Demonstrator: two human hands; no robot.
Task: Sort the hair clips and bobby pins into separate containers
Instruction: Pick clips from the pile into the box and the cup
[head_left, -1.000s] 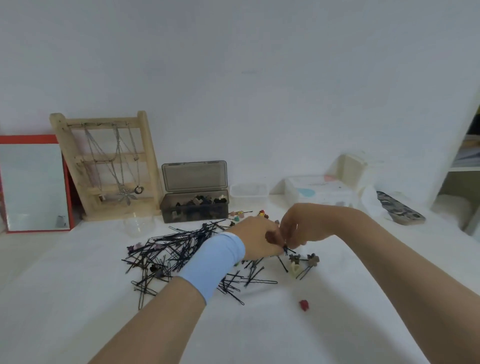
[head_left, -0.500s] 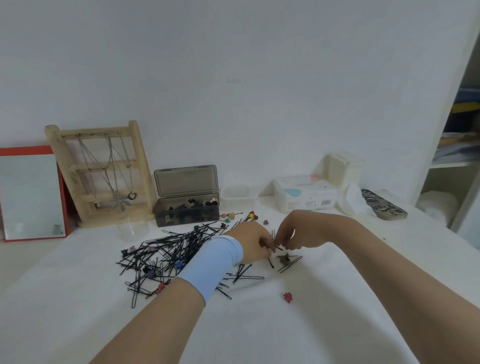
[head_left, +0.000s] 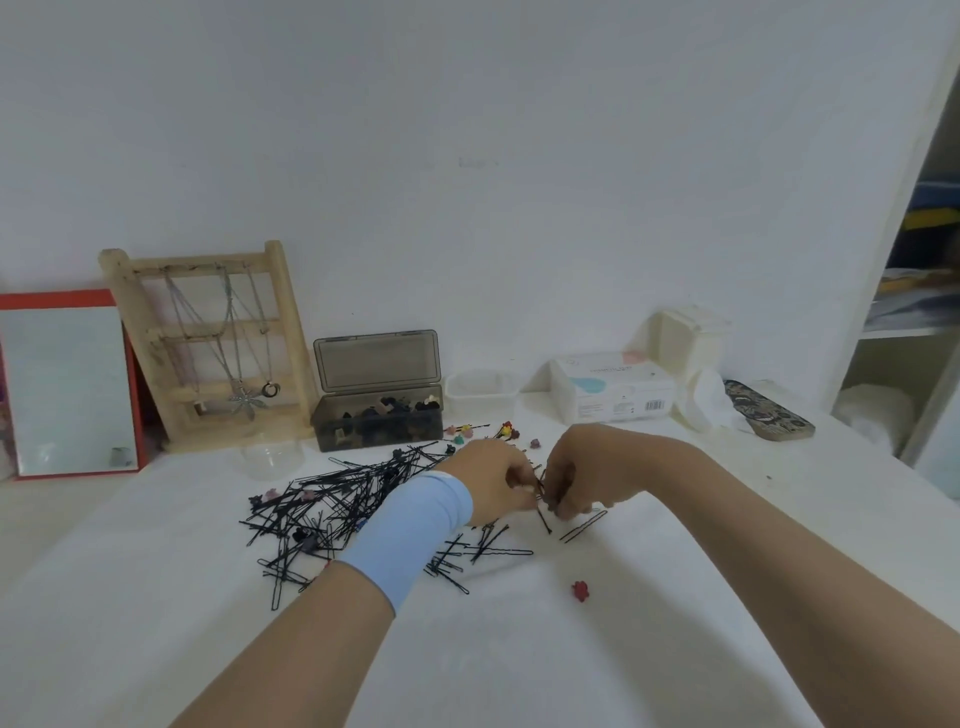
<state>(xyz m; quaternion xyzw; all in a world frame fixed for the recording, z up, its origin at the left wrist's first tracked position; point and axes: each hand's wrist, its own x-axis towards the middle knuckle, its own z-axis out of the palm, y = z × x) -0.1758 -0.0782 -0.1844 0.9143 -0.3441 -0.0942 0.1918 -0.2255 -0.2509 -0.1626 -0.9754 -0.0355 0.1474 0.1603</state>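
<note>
A plain white wall (head_left: 467, 156) rises behind a white table (head_left: 571, 670) in soft, even light, a red-framed mirror (head_left: 67, 387) and wooden rack (head_left: 283, 322) standing well left of the left hand (head_left: 493, 486), open shelves (head_left: 914, 327) well right of the right hand (head_left: 592, 473).

- Near edge of the desk (head_left: 156, 613): bare cloth outside both forearms; between them lies only one red clip (head_left: 580, 591).
- Left of middle: a loose heap of bobby pins (head_left: 332, 504) spreads under the left wrist.
- Middle: the left hand (head_left: 491, 488) and right hand (head_left: 576, 478) meet, fingers curled on bobby pins, barring the straight way back.
- Far edge, left to right, a nearly unbroken row: mirror (head_left: 67, 384), wooden necklace stand (head_left: 208, 343) with a clear cup (head_left: 271, 457) before it, open dark box (head_left: 376, 423), small white tub (head_left: 480, 395), tissue pack (head_left: 613, 389), white box (head_left: 691, 338), patterned case (head_left: 769, 415).
- Before the box and tub: a narrow strip dotted with coloured clips (head_left: 506, 431).
- Right edge: bare cloth up to the shelf unit (head_left: 909, 332).
</note>
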